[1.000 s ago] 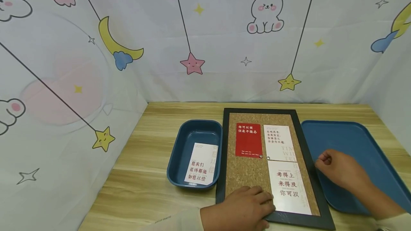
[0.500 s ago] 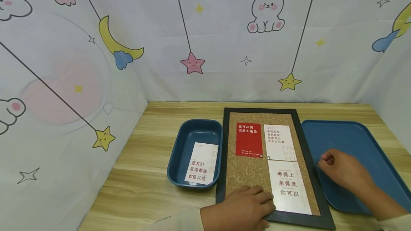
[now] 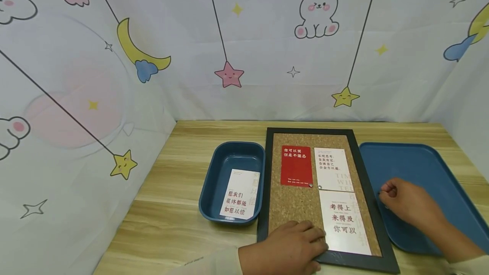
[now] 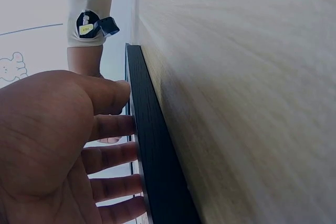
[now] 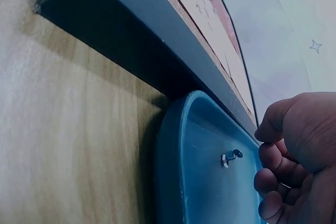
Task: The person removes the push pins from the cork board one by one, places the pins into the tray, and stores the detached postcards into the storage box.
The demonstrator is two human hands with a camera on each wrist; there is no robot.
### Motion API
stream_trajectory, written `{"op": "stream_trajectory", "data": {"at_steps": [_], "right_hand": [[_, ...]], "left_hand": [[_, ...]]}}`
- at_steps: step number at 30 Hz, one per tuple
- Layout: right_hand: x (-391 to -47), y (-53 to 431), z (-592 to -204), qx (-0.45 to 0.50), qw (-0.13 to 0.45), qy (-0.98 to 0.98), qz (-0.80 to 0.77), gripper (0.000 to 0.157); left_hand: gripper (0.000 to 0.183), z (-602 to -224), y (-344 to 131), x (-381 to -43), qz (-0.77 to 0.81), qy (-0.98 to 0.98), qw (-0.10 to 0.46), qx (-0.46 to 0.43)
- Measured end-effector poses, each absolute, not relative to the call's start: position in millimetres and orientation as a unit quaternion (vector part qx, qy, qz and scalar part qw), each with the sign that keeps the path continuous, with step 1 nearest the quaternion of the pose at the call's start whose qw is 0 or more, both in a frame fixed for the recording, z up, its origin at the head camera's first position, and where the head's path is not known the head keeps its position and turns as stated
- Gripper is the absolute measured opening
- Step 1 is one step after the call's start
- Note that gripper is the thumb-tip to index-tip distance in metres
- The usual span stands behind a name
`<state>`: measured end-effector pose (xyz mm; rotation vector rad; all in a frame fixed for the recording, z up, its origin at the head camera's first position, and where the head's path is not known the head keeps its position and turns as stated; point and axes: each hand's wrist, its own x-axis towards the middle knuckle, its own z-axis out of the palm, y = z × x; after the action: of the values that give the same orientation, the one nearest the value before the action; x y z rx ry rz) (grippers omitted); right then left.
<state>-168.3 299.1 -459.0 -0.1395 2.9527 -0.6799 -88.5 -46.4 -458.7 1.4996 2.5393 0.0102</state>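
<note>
A cork board (image 3: 292,207) in a black frame lies on the table with a red card (image 3: 296,165), an upper white card (image 3: 332,169) and a lower white card (image 3: 345,224) on it. Small round pins show at the red and upper white cards' lower corners. My left hand (image 3: 288,245) rests over the frame's front edge, fingers nearly straight, fingertips at the lower white card's left edge. My right hand (image 3: 406,203) is over the blue tray (image 3: 412,160), fingers curled, thumb and forefinger together; I cannot tell whether something small is between them. A pushpin (image 5: 230,157) stands in the tray.
Left of the board stands a deep blue bin (image 3: 214,181) with another white card (image 3: 241,194) inside. The wooden table (image 3: 164,207) ends at a white printed cloth (image 3: 259,96) at the back and sides. The tray sits close against the board's right edge.
My right hand has shifted very slightly to the right over the tray. The left hand, the board and the cards stay as they were.
</note>
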Motion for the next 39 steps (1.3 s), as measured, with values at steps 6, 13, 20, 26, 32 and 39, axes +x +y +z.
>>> {"op": "stream_trajectory", "data": {"at_steps": [6,13,20,26,32,39], "right_hand": [[-167,293,-460,-0.055,0.042,0.971,-0.227,0.024],[-164,281,-462,-0.07,0.033,0.969,-0.236,0.021],[-163,268,-463,-0.097,0.039,0.96,-0.26,0.019],[-161,259,-465,-0.125,0.033,0.956,-0.264,0.016],[-164,252,-469,-0.135,0.041,0.955,-0.259,0.016],[-166,247,-470,-0.132,0.054,0.956,-0.257,0.028]], "left_hand": [[0.049,-458,-46,-88,0.005,0.857,0.096,0.506],[0.05,-457,-46,-90,0.011,0.857,0.111,0.503],[0.05,-458,-46,-90,0.008,0.858,0.107,0.502],[0.05,-457,-46,-90,0.006,0.858,0.112,0.501],[0.049,-457,-46,-89,0.003,0.858,0.097,0.505],[0.05,-459,-46,-89,0.004,0.857,0.092,0.506]]}}
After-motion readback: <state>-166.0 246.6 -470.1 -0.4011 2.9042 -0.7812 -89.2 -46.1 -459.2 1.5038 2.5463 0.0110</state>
